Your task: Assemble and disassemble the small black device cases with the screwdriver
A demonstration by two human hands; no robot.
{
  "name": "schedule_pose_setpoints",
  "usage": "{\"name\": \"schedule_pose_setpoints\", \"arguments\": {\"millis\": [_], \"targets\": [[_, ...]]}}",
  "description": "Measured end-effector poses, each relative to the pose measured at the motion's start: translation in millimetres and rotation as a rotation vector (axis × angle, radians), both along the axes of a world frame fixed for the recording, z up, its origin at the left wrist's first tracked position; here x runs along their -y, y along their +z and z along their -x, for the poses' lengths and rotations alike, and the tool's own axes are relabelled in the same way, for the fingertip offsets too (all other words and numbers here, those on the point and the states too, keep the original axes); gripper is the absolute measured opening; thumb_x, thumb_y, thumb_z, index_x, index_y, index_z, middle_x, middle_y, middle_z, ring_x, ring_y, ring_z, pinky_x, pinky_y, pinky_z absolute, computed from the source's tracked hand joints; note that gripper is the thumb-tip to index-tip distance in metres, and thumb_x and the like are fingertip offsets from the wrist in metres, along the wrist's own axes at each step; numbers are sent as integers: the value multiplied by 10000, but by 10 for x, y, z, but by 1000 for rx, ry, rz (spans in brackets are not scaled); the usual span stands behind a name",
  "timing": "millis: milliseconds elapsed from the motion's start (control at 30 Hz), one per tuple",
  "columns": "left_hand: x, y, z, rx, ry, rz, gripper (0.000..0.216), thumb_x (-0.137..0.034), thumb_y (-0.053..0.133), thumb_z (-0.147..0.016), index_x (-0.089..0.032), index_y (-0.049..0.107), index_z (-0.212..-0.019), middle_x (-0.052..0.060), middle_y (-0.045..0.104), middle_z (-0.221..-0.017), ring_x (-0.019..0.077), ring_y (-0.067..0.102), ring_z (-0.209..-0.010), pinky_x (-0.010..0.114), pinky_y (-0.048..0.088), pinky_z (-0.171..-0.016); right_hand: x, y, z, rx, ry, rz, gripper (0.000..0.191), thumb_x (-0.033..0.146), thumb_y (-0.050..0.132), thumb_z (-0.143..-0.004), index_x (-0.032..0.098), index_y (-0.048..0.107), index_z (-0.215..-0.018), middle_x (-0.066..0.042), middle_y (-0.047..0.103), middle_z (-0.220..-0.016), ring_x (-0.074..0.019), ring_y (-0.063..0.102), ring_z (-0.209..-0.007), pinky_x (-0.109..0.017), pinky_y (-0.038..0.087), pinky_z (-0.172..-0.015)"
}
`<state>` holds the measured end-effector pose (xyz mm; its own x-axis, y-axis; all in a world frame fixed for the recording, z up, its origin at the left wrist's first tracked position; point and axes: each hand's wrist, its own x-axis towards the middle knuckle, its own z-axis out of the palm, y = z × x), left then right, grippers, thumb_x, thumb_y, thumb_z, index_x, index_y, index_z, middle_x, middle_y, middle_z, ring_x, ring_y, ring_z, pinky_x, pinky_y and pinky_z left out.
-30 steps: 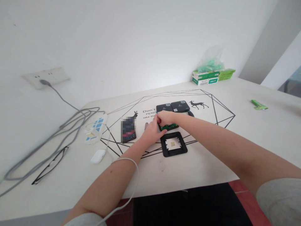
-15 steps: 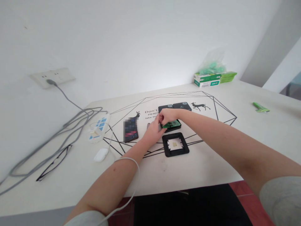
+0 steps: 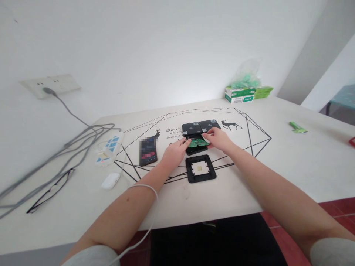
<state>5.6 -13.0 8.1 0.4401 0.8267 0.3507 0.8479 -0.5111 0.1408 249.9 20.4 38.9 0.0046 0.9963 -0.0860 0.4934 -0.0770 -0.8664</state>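
Observation:
A green circuit board (image 3: 197, 142) lies in an open black case (image 3: 195, 148) at the table's middle. My left hand (image 3: 174, 152) pinches the board's left edge and rests against the case. At the board's right edge, my right hand (image 3: 217, 138) has its fingers closed on it. A black square frame (image 3: 200, 169) with a small gold chip in its opening lies just in front of the case. Two closed black boxes (image 3: 201, 127) sit side by side right behind it.
A dark phone (image 3: 148, 151) lies left of my hands. Further left are a power strip (image 3: 108, 147), a white earbud case (image 3: 110, 181), glasses (image 3: 48, 191) and grey cables (image 3: 74, 138). Green boxes (image 3: 244, 94) stand at the back right, and a green wrapper (image 3: 297, 128) lies on the right.
My right hand has moved from the left side of the board to its right edge, so the green board and case now show between my hands. The view shifted slightly.

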Motion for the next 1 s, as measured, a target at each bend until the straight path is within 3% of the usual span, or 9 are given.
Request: {"name": "schedule_pose_setpoints", "arguments": {"millis": [133,267,367,467,567,667,833,933,1000], "targets": [[83,55,-40,34,-39,12,455,-242,401,-1069,-244,628,-1464,118,601,-1540,258,621,-1368,454,493,-1169,32,-76,113,-545,-72,131,433,172,766,-844,217,521,-1198,-39,698,-956,-157,702,-779,-274,605,-678],[108,58,-78,81,-47,29,481,-294,451,-1069,-233,525,-1540,115,544,-1597,250,559,-1437,470,472,-1186,-12,-36,45,-758,-124,219,471,64,724,-801,191,538,-1215,-26,698,-891,-140,674,-695,-275,602,-642],[77,25,-70,83,-33,7,469,-337,525,-1042,-170,578,-1478,156,592,-1541,287,570,-1419,486,471,-1181,-104,7,-123,-683,-228,161,415,51,674,-760,179,628,-1152,-22,689,-826,-141,643,-622,-276,565,-569],[58,5,-56,36,-26,31,315,-349,556,-1025,-165,741,-1203,162,685,-1414,305,634,-1332,493,490,-1153,-200,17,-314,-581,-317,76,486,55,657,-718,202,658,-1182,9,643,-722,-133,581,-551,-246,488,-511],[70,15,-63,17,-15,57,313,-421,587,-1012,-167,769,-1036,175,708,-1356,318,655,-1297,498,506,-1127,-273,-22,-447,-427,-395,-21,493,63,634,-695,186,695,-1169,3,623,-708,-141,568,-571,-247,460,-522],[84,36,-76,18,5,73,305,-439,617,-992,-170,753,-944,185,704,-1344,324,651,-1296,499,509,-1117,-316,-99,-476,-259,-420,-113,498,65,591,-701,167,707,-1174,-34,671,-825,-153,603,-667,-253,479,-583],[80,58,-81,45,13,112,257,-403,628,-985,-175,720,-912,175,726,-1257,307,638,-1314,477,497,-1125,-308,-205,-374,-71,-329,-131,517,106,574,-770,149,677,-1275,-107,743,-1024,-201,670,-782,-308,538,-688],[90,63,-85,44,7,121,247,-390,610,-994,-175,714,-927,173,718,-1285,312,617,-1345,493,482,-1138,-275,-210,-329,11,-290,-151,457,123,600,-814,124,693,-1261,-156,755,-1144,-258,708,-969,-370,558,-871],[100,63,-89,38,2,126,237,-378,593,-1003,-178,715,-962,167,713,-1309,314,600,-1367,508,468,-1152,-253,-201,-320,181,-229,-205,422,135,594,-861,109,696,-1270,-184,744,-1239,-297,696,-1126,-400,522,-1005]]}}
